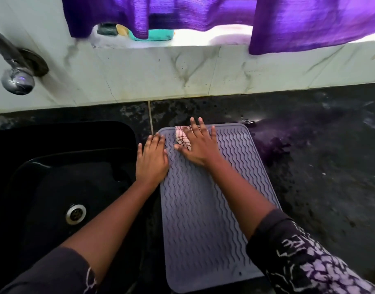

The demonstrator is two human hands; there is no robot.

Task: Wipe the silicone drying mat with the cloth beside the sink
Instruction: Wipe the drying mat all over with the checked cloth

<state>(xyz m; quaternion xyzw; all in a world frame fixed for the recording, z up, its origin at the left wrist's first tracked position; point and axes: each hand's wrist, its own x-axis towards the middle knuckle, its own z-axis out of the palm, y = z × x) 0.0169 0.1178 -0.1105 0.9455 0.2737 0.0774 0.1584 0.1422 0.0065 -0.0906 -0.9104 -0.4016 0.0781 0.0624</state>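
The right sleeve [305, 257] carries pale lettering, too warped to read; it might be an "E" shape, no more. The black sink [61, 183] at nine o'clock holds only its steel drain [75, 214]. On the sill at twelve o'clock a teal tray [152, 35] sits half hidden behind the purple curtain [299, 20], its contents unclear. The grey silicone mat [205, 198] lies on the dark counter [320, 166] just beside the sink. The right hand [198, 145], fingers spread, presses the checked cloth [183, 137] flat at the mat's far left corner. The left hand [152, 158] lies flat and splayed on the mat's left edge, holding nothing.
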